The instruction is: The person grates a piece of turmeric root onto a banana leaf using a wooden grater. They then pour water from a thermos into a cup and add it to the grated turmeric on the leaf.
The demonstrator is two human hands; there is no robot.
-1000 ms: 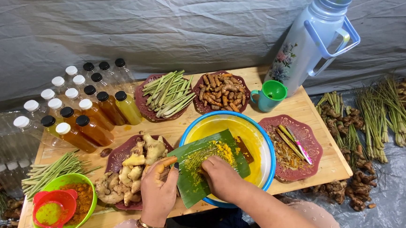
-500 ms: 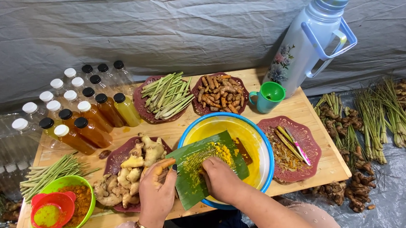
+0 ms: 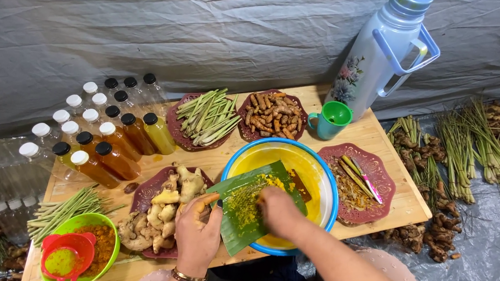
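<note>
Fingers of left hand [image 3: 197,230] clasp green grater [image 3: 254,207]; right hand [image 3: 280,210] fingers hidden.

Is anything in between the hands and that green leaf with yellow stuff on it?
No. The left hand holds the leaf's edge and the right hand presses directly on its yellow pulp, over the bowl.

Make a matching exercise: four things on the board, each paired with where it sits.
Things:
1. thermos
2. teal cup
3. ginger plate
4. green bowl

Places:
A. near left corner
B. far right corner
C. just left of the blue-rimmed basin
D. at the thermos's foot

Pairs: 1-B, 2-D, 3-C, 4-A
</note>
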